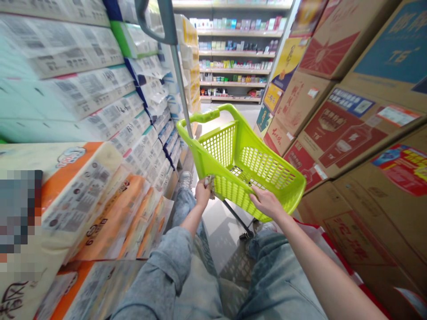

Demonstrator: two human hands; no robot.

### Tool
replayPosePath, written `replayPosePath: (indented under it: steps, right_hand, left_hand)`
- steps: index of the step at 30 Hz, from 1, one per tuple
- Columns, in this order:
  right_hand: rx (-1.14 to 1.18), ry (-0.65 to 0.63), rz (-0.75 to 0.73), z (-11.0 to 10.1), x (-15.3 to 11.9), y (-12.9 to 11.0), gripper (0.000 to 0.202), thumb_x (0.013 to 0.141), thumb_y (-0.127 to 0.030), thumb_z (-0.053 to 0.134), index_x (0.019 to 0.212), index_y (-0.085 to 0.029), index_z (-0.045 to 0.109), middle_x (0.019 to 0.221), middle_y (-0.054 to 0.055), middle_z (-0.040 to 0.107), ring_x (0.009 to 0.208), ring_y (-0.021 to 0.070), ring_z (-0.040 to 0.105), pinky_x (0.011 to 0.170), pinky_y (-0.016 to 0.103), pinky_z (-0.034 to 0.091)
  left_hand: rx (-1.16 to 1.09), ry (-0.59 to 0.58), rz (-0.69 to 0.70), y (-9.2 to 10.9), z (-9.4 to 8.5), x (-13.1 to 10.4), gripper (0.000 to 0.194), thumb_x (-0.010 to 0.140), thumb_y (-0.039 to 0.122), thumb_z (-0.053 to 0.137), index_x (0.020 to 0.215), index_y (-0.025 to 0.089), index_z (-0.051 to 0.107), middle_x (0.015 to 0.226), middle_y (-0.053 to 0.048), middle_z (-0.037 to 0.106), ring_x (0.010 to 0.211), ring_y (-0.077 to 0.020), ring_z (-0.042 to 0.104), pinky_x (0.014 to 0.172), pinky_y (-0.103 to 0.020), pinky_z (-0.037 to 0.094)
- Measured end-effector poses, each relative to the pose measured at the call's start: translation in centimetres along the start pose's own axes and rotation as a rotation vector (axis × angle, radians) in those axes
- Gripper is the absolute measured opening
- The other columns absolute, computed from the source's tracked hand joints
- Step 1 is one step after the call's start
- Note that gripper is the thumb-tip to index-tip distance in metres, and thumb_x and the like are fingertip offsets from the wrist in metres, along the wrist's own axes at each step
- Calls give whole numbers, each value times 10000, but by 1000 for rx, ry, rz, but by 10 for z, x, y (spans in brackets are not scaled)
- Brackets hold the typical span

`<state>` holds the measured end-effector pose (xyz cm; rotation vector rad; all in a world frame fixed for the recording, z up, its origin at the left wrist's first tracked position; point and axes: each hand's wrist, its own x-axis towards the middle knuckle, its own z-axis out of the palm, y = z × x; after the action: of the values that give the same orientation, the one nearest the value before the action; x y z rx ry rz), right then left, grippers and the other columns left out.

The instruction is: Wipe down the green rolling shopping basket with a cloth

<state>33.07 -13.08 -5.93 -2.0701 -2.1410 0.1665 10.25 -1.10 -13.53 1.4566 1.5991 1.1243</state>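
Note:
A lime-green rolling shopping basket (270, 162) with perforated walls stands tilted in front of me, its grey pull handle (180, 80) extended up at the left. My left hand (203, 193) is closed on a crumpled greyish-white cloth (210, 183) and presses it to the basket's near side wall. Over the near rim, my right hand (265, 202) grips the basket, fingers on the edge. Through the lattice, the inside of the basket shows bare plastic. A dark leg with a caster (246, 234) reaches the floor below.
Stacked paper packs (100, 93) line the left side, with orange-banded tissue packs (110, 213) close by. Cardboard cartons (350, 133) rise on the right. Stocked shelves (233, 53) close off the far end. My shoes flank the basket on the pale floor (216, 222).

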Motion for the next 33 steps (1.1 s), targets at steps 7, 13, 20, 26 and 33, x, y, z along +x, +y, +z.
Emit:
replayPosePath:
  steps: [7,13,20,26,33]
  right_hand:
    - [-8,-1,-4,-1,-4,-9,258,913,-342,338,1004,-205,537,877,54,677,805,181,602,650,253,313]
    - [2,-10,-5,-5,-7,-16,261,913,-338,333,1015,-200,528,871,55,675,791,181,597,641,257,305]
    - [28,-6,-35,-4,-6,-12,252,897,-304,339,1011,-199,538,842,47,670,762,170,592,636,253,307]
    - [13,-22,-29,-4,-4,-8,254,892,-288,330,990,-201,547,822,39,668,748,164,590,632,248,303]
    - [1,-12,-12,-3,-3,-8,264,889,-301,336,1016,-199,545,828,45,672,746,171,591,618,256,293]
  left_hand:
    - [65,86,29,-5,21,13,139,801,273,511,811,193,625,728,-26,643,695,-165,598,641,-240,436]
    - [-5,103,-68,-17,27,26,200,756,356,587,839,180,542,760,-15,619,721,-156,595,652,-236,450]
    - [73,55,-156,-6,17,38,342,687,331,658,944,178,491,859,-64,634,809,-200,626,710,-282,460]
    - [132,111,-131,6,26,33,225,745,225,583,952,199,498,855,-56,643,817,-199,630,713,-275,457]
    - [88,172,-178,-16,25,29,163,747,237,567,893,170,535,807,-51,636,777,-187,625,677,-274,464]
